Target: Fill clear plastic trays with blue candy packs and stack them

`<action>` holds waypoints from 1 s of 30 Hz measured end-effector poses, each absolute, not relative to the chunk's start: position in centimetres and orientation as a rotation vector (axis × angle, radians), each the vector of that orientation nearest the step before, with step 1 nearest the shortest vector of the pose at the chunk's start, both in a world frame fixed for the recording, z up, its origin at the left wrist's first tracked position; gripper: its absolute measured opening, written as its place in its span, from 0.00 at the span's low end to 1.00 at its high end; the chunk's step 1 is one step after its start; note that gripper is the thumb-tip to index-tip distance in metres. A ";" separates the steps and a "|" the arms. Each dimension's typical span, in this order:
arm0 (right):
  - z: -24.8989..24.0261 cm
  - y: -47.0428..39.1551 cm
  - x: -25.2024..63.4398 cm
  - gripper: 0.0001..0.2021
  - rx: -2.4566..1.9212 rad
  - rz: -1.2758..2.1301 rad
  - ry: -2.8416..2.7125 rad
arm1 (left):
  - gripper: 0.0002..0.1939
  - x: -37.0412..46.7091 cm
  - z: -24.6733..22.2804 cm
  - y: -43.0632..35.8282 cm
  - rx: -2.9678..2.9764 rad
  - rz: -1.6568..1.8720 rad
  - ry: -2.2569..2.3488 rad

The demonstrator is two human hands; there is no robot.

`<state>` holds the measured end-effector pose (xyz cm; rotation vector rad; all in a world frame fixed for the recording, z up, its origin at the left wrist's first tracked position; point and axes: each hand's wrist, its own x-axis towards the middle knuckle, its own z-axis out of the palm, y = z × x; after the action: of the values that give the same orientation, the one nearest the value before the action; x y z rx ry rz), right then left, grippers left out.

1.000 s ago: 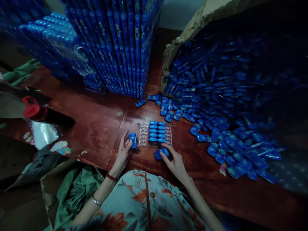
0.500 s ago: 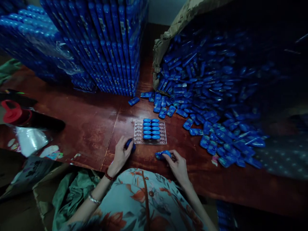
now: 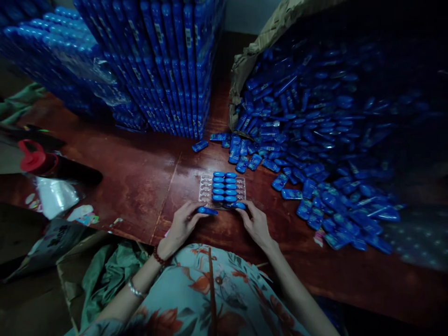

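Observation:
A clear plastic tray [image 3: 206,186] with moulded hollows lies on the table before me. Two columns of blue packets [image 3: 219,185] stand on edge in its middle, while its outer hollows show bare plastic. My left hand [image 3: 184,221] pinches a small blue packet [image 3: 207,211] just in front of the tray's near left edge. Between the fingers and thumb of my right hand [image 3: 255,223] is another blue packet [image 3: 235,205], at the tray's near right edge. What is printed on the packets is too blurred to read.
Loose blue packets [image 3: 308,140] spill from a torn cardboard box [image 3: 241,70] at the right. Tall stacks of filled blue trays [image 3: 168,74] rise at the back left. A dark bottle with a red lid [image 3: 37,161] lies at the left, beside clear plastic [image 3: 56,196].
Both hands have come inward and forward to the tray's near edge, each carrying its blue packet. The left packet is now turned lengthwise across. The whole view has shifted slightly.

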<state>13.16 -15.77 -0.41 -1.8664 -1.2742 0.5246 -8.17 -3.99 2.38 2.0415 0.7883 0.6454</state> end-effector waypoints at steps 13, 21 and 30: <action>1.3 -15.8 11.4 0.12 -1.794 0.736 -0.825 | 0.16 -5.7 2.3 -2.0 2.695 0.315 0.483; -0.5 -15.8 11.7 0.12 -1.880 0.313 -1.416 | 0.11 -4.3 2.9 -1.5 2.738 0.186 0.391; 1.6 -14.5 10.1 0.14 -2.158 0.079 -2.051 | 0.13 -4.4 2.2 -2.5 2.742 0.189 0.381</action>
<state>10.06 -14.48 1.58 -2.1580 -2.0512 0.0789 -4.35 -2.51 2.23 2.7423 0.3808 0.1893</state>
